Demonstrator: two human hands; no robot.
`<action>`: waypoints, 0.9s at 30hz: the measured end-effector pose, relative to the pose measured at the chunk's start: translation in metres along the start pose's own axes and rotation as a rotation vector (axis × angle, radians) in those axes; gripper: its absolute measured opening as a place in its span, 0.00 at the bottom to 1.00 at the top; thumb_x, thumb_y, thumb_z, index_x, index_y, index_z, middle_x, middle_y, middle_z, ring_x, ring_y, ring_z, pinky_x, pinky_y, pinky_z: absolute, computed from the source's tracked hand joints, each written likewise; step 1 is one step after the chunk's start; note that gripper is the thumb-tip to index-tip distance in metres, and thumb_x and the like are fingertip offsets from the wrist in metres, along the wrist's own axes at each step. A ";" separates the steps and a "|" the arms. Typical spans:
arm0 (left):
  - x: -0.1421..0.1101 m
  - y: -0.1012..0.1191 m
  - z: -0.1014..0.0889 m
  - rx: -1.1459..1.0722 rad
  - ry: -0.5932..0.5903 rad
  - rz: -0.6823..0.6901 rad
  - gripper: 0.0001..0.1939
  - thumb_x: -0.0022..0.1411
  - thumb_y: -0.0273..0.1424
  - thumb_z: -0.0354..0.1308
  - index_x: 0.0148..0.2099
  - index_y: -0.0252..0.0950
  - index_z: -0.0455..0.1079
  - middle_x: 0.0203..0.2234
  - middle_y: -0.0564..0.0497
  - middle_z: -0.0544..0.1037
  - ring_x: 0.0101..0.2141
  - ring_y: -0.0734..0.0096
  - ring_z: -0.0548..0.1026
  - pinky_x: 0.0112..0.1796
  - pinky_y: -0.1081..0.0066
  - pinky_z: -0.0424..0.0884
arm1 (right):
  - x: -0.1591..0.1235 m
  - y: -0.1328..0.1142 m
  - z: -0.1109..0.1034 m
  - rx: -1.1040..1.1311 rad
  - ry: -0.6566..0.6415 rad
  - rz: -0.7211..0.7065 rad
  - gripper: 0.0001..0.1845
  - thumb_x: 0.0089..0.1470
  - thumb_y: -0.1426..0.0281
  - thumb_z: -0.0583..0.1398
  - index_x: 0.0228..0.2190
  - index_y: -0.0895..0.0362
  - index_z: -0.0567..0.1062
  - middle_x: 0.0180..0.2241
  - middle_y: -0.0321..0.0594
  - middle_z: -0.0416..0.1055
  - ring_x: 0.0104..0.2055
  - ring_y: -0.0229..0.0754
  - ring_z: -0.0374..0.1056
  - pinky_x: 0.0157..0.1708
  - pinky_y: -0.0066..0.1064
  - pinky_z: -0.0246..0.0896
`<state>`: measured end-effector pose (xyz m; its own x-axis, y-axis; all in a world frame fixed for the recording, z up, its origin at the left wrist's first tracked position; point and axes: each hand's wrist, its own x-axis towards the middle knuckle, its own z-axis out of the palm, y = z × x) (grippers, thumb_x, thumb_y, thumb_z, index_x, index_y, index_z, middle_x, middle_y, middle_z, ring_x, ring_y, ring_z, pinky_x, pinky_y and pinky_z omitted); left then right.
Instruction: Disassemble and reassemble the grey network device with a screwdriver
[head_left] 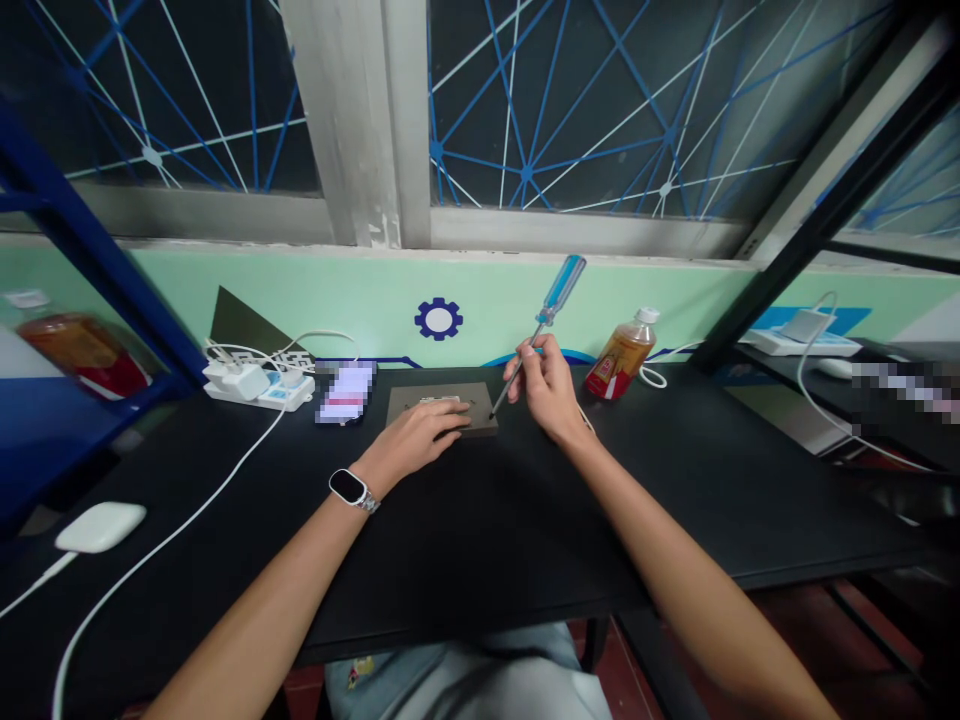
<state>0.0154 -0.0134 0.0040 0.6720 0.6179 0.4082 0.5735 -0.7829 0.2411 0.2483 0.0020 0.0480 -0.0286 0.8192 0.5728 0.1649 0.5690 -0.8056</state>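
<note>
A flat grey-brown box (480, 398) lies on the black desk before me. My left hand (427, 428) rests on it, palm down, fingers stretched to the right; a wristband with a dark screen is on that wrist. Pinched by its shaft in my right hand (547, 385) is a screwdriver (562, 290) with a clear blue handle. It stands tilted, handle up and to the right, its tip at the box's right end near a small dark spot. Whether the tip sits in a screw is too small to tell. Part of the box's top is hidden under my left hand.
A drink bottle (622, 355) stands right of my right hand. To the left lie a phone (346, 392) and a white power strip (259, 385) with plugs and cables. A white earbud-like case (101, 527) on a cable is at the desk's left. Windows rise behind.
</note>
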 end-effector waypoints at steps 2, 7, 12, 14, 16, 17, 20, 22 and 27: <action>0.000 0.001 0.000 0.067 -0.028 0.019 0.16 0.71 0.28 0.50 0.56 0.41 0.73 0.58 0.47 0.74 0.58 0.60 0.71 0.58 0.57 0.67 | -0.002 0.011 -0.004 0.043 0.015 0.049 0.16 0.65 0.52 0.51 0.38 0.52 0.60 0.26 0.31 0.72 0.17 0.32 0.66 0.17 0.23 0.62; 0.002 0.010 0.002 0.159 -0.060 0.007 0.16 0.70 0.25 0.50 0.55 0.40 0.74 0.56 0.46 0.75 0.56 0.57 0.73 0.55 0.56 0.71 | -0.008 0.024 -0.008 0.113 -0.002 0.112 0.18 0.63 0.50 0.53 0.37 0.52 0.59 0.25 0.30 0.73 0.16 0.33 0.67 0.16 0.23 0.63; 0.001 0.014 0.005 0.177 -0.031 0.009 0.17 0.70 0.24 0.49 0.54 0.40 0.74 0.56 0.46 0.75 0.56 0.59 0.74 0.55 0.57 0.71 | -0.012 0.022 -0.005 0.157 -0.023 0.137 0.18 0.63 0.51 0.53 0.38 0.52 0.59 0.25 0.29 0.73 0.15 0.33 0.67 0.15 0.23 0.63; 0.000 0.013 0.006 0.191 -0.029 0.018 0.17 0.70 0.24 0.49 0.55 0.39 0.74 0.56 0.46 0.75 0.56 0.59 0.73 0.56 0.58 0.70 | -0.014 0.022 -0.004 0.144 -0.033 0.141 0.18 0.63 0.51 0.53 0.38 0.52 0.60 0.24 0.29 0.73 0.15 0.33 0.67 0.15 0.23 0.63; 0.000 0.012 0.006 0.208 -0.028 0.026 0.17 0.70 0.24 0.49 0.55 0.38 0.73 0.57 0.45 0.75 0.57 0.59 0.73 0.56 0.57 0.70 | -0.015 0.023 -0.003 0.129 -0.043 0.143 0.17 0.63 0.51 0.53 0.38 0.52 0.60 0.24 0.29 0.73 0.15 0.33 0.67 0.15 0.23 0.64; 0.000 0.012 0.006 0.214 -0.028 0.029 0.17 0.70 0.24 0.49 0.56 0.38 0.72 0.57 0.45 0.75 0.57 0.59 0.73 0.56 0.57 0.70 | -0.016 0.023 -0.003 0.126 -0.045 0.145 0.17 0.63 0.51 0.53 0.38 0.52 0.60 0.24 0.29 0.73 0.15 0.34 0.68 0.15 0.23 0.64; 0.000 0.010 0.006 0.211 -0.023 0.038 0.16 0.70 0.24 0.50 0.55 0.37 0.73 0.56 0.45 0.75 0.57 0.59 0.73 0.56 0.57 0.70 | -0.016 0.026 -0.004 0.133 -0.046 0.161 0.16 0.64 0.52 0.54 0.39 0.51 0.60 0.24 0.29 0.73 0.15 0.34 0.68 0.15 0.24 0.63; 0.001 0.008 0.007 0.204 -0.029 0.043 0.15 0.70 0.24 0.50 0.53 0.37 0.73 0.56 0.44 0.75 0.57 0.59 0.73 0.57 0.57 0.70 | -0.017 0.028 -0.004 0.144 -0.044 0.181 0.16 0.63 0.52 0.54 0.40 0.51 0.60 0.24 0.28 0.72 0.15 0.35 0.67 0.15 0.24 0.63; 0.002 0.005 0.007 0.191 -0.028 0.035 0.14 0.70 0.24 0.50 0.54 0.36 0.71 0.55 0.44 0.76 0.57 0.60 0.73 0.56 0.58 0.71 | -0.015 0.032 -0.005 0.179 -0.039 0.221 0.15 0.63 0.53 0.55 0.40 0.51 0.60 0.25 0.29 0.72 0.15 0.35 0.67 0.15 0.25 0.63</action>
<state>0.0229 -0.0155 0.0000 0.7044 0.5946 0.3877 0.6262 -0.7777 0.0551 0.2591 0.0071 0.0143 -0.0499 0.9251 0.3765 -0.0050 0.3767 -0.9263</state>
